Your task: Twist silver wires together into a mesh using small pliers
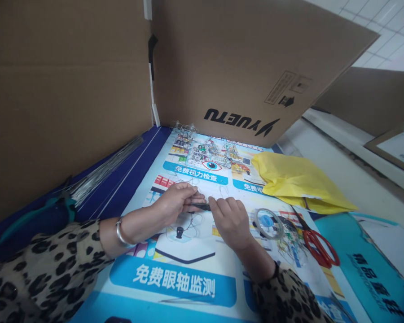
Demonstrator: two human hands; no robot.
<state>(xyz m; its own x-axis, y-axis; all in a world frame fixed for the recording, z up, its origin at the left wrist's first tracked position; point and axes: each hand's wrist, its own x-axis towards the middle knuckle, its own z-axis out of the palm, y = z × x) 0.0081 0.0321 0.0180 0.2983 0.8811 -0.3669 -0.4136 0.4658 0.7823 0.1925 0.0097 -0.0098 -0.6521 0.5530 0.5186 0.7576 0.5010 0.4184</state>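
Observation:
A slim dark strip (pixel 200 206) stretches between my two hands; its exact kind is unclear. My left hand (pixel 175 202), with a silver bangle at the wrist, has its fingers closed at the strip's left end. The right end is pinched by my right hand (pixel 229 219), whose fingers are curled with the knuckles up. Thin looped wire (pixel 191 226) shows just below the left fingers, over the printed poster sheet (pixel 175 280) that covers the table. The fingertips partly hide what they grip.
Bundled straight wires (pixel 111 168) and teal-handled pliers (pixel 37 220) lie at left. Small wire pieces (pixel 230 150) sit toward the back. To the right are a yellow bag (pixel 296 179), a tape roll (pixel 268 223) and red-handled scissors (pixel 319 246). Cardboard walls (pixel 222 58) stand behind.

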